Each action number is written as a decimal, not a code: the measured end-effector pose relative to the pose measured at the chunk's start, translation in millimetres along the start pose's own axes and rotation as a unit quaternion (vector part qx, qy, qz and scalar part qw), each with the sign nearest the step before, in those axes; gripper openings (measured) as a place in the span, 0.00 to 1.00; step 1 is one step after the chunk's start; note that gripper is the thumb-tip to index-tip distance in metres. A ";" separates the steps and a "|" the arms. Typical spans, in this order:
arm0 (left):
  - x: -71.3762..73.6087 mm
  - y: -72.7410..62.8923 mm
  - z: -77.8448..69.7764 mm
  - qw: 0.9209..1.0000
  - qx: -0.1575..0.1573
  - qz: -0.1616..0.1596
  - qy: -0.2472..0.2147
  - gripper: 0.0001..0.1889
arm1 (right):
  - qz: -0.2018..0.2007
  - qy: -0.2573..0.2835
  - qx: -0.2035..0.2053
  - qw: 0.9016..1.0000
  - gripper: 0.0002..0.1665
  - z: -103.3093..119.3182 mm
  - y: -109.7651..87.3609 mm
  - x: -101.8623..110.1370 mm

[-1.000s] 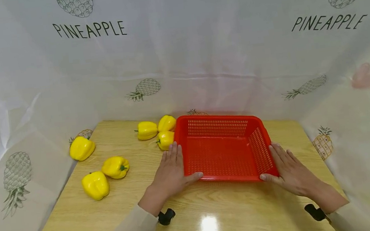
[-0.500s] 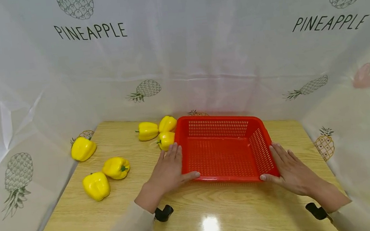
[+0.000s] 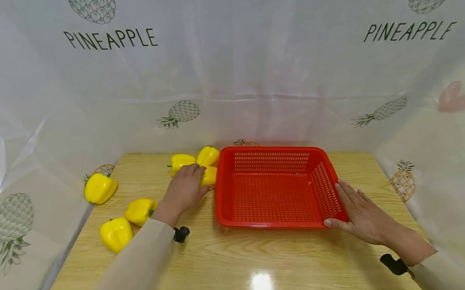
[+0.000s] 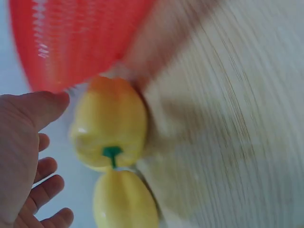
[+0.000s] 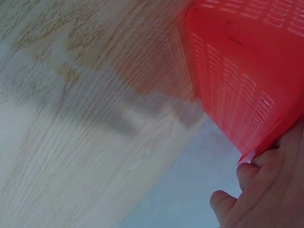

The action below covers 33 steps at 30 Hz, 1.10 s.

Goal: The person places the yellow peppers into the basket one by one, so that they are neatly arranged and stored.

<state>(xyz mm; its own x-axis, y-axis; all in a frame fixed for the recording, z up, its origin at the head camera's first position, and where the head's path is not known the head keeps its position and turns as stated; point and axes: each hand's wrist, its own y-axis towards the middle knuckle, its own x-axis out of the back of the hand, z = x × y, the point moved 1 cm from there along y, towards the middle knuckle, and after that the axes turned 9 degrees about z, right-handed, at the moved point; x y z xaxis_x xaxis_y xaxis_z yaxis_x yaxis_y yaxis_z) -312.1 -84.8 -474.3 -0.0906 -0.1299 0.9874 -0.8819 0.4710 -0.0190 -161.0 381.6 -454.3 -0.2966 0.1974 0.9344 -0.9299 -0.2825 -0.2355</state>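
A red plastic basket point(image 3: 263, 226) with slotted walls stands on the table, its inside bare. My left hand point(image 3: 185, 185) is over a yellow bell pepper point(image 3: 209, 176) by the basket's left wall. In the left wrist view the fingers point(image 4: 46, 192) are spread, and the pepper point(image 4: 111, 121) lies just past the thumb, not enclosed. Two more yellow bell peppers, the left one point(image 3: 181, 161) and the right one point(image 3: 208, 156), sit behind that hand. My right hand point(image 3: 365, 213) rests against the basket's right side, fingers extended along the rim and thumb at the front corner.
At the table's left lie three more yellow bell peppers: one at the edge point(image 3: 100, 188), one partly behind the left forearm point(image 3: 141, 211) and one in front point(image 3: 116, 235). A pale curtain point(image 3: 275, 63) printed with pineapples surrounds the wooden table point(image 3: 225, 270).
My left hand has left the basket's left rim and moved left and back, over the nearest pepper. The right hand keeps its place on the basket, which has barely shifted.
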 end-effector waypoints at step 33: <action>-21.5 5.3 34.6 0.996 -0.033 0.040 0.077 0.40 | 0.000 -0.008 -0.007 1.000 0.67 -2.5 1.1 -2.5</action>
<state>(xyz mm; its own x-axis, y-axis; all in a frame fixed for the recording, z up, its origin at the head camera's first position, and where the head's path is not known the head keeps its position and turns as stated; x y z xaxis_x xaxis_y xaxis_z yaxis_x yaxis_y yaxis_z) -330.9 -109.7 -501.1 -0.0823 0.0437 0.9957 -0.8422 0.5311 -0.0929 -161.9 383.1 -457.5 -0.2926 0.1831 0.9385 -0.9331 -0.2692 -0.2384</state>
